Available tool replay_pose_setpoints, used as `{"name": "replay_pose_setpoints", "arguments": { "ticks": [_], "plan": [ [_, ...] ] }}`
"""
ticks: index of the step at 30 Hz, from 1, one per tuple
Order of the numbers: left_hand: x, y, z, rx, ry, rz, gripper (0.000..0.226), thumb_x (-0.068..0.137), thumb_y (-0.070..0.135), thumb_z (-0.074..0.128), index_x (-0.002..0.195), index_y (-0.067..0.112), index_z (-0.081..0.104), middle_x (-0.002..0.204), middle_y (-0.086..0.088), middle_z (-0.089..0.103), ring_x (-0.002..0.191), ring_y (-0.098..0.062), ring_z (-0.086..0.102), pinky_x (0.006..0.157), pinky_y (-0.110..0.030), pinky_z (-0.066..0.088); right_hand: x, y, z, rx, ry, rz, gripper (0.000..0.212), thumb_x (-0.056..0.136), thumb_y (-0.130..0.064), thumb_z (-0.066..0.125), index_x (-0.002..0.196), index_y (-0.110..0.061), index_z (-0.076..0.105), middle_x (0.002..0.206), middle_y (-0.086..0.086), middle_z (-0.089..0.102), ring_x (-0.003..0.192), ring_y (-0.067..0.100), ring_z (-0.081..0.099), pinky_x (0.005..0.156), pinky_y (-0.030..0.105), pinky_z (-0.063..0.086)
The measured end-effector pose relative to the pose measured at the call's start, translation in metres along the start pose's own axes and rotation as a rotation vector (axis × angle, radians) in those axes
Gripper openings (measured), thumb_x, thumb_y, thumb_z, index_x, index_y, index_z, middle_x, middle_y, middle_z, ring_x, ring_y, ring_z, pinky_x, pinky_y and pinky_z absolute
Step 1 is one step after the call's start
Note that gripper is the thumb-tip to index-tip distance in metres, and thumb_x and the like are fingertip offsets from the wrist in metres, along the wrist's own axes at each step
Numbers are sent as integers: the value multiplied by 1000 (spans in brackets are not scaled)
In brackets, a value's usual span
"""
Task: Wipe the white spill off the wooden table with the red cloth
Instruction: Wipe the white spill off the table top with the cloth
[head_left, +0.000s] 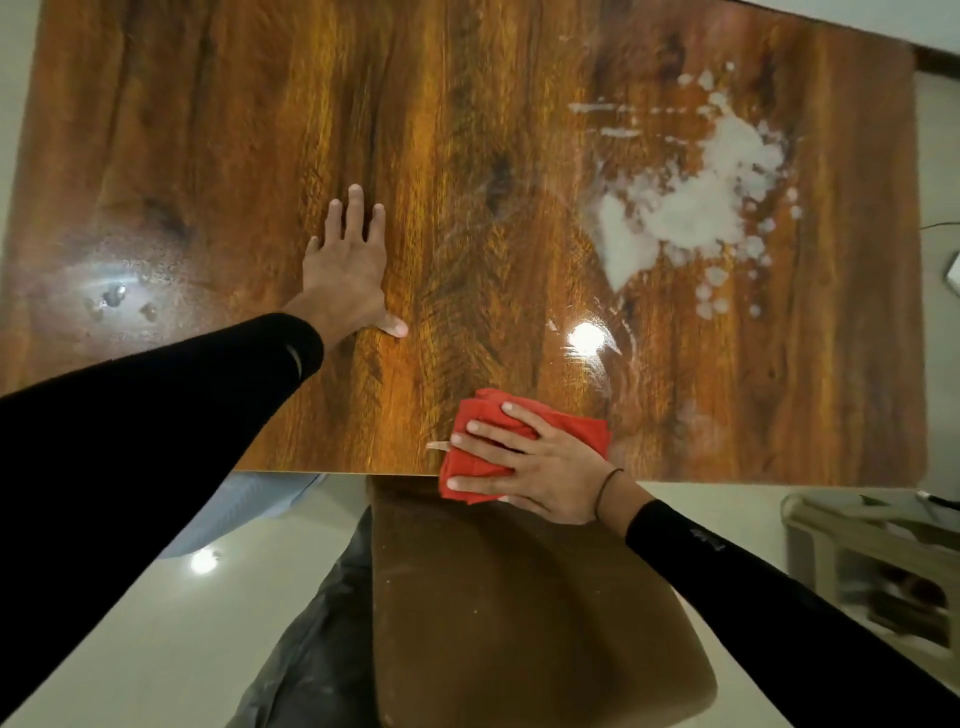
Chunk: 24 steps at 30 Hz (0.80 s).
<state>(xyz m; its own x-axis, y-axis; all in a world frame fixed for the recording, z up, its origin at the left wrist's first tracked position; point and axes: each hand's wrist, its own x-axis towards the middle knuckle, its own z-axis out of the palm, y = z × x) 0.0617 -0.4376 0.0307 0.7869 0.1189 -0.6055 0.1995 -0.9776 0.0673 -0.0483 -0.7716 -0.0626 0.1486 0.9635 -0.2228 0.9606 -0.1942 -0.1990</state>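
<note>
A white spill (696, 197) spreads in splashes and smears over the right half of the glossy wooden table (467, 156). The bunched red cloth (483, 457) lies at the table's near edge, partly hanging over it. My right hand (535, 462) lies on top of the cloth with fingers spread and fairly straight, pressing it down. My left hand (348, 265) rests flat on the bare wood at the middle of the table, fingers straight, well left of the spill.
A few clear droplets (117, 304) sit near the table's left side. A brown chair seat (519, 597) is below the near edge, between my arms. A low shelf unit (872, 566) stands on the pale floor at the lower right.
</note>
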Motion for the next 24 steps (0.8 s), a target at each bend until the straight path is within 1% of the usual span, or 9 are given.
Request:
{"name": "replay_pose_setpoints", "arguments": {
  "ticks": [2, 4, 8, 12, 14, 16, 19, 22, 24],
  "plan": [
    [-19, 8, 8, -54, 54, -15, 138, 82, 47, 92, 174, 14, -5, 178, -15, -24, 168, -39, -4, 132, -58, 24, -40, 18, 4, -52, -22, 70, 67, 119, -55, 29, 181, -42, 6, 190, 6, -2, 176, 33, -2, 139, 65, -1],
    [-41, 22, 23, -169, 99, -12, 116, 93, 40, 84, 174, 18, 5, 181, -13, -13, 167, -39, 4, 129, -60, 32, -75, 41, 6, -65, -32, 206, 65, 119, -59, 19, 181, -42, 7, 190, 6, -2, 176, 32, -1, 138, 67, 4],
    [-65, 72, 52, -239, 59, 30, 95, 103, 41, 71, 174, 25, 10, 182, -7, -1, 168, -33, 1, 130, -60, 27, -84, 80, -3, 4, 45, 566, 64, 120, -58, 16, 181, -41, 8, 190, 4, -1, 176, 30, 1, 136, 70, 13],
    [-56, 131, 65, -306, 160, -16, 72, 112, 34, 55, 173, 29, 18, 182, -5, 5, 169, -30, 3, 132, -58, 26, -40, 78, -15, 57, 177, 815, 64, 120, -56, 20, 180, -43, 3, 190, 3, 0, 176, 29, 0, 138, 66, 7],
    [-44, 151, 65, -331, 143, -33, 68, 114, 36, 49, 173, 31, 17, 183, -5, 3, 169, -31, 1, 132, -63, 22, -28, 64, -12, 77, 196, 786, 65, 120, -57, 23, 181, -42, 2, 190, 6, -1, 176, 32, 0, 138, 68, 9],
    [-34, 165, 66, -329, 84, -66, 72, 113, 45, 47, 174, 33, 10, 183, -4, -6, 169, -33, -3, 132, -68, 15, -34, 48, -2, 72, 180, 584, 67, 120, -55, 26, 181, -40, 3, 190, 8, -1, 176, 34, -1, 137, 70, 9],
    [-29, 175, 77, -208, 51, -86, 99, 104, 61, 58, 174, 30, -4, 181, -7, -19, 168, -36, -10, 129, -71, 12, -73, 38, 15, 41, 130, 341, 70, 118, -55, 31, 181, -39, 5, 190, 9, -1, 176, 35, 0, 138, 67, 3],
    [-30, 177, 86, -125, 79, -81, 116, 95, 67, 68, 174, 28, -9, 180, -9, -20, 168, -39, -10, 129, -72, 16, -124, 48, 21, 23, 86, 284, 69, 119, -57, 27, 181, -39, 5, 190, 9, 0, 176, 35, 0, 139, 66, 4],
    [-27, 175, 84, -118, 76, -74, 123, 90, 71, 72, 173, 28, -8, 180, -9, -19, 168, -40, -8, 129, -72, 18, -153, 64, 22, 9, 71, 319, 68, 119, -58, 25, 181, -40, 4, 190, 8, -1, 176, 34, 0, 139, 66, 7]
  ]
}}
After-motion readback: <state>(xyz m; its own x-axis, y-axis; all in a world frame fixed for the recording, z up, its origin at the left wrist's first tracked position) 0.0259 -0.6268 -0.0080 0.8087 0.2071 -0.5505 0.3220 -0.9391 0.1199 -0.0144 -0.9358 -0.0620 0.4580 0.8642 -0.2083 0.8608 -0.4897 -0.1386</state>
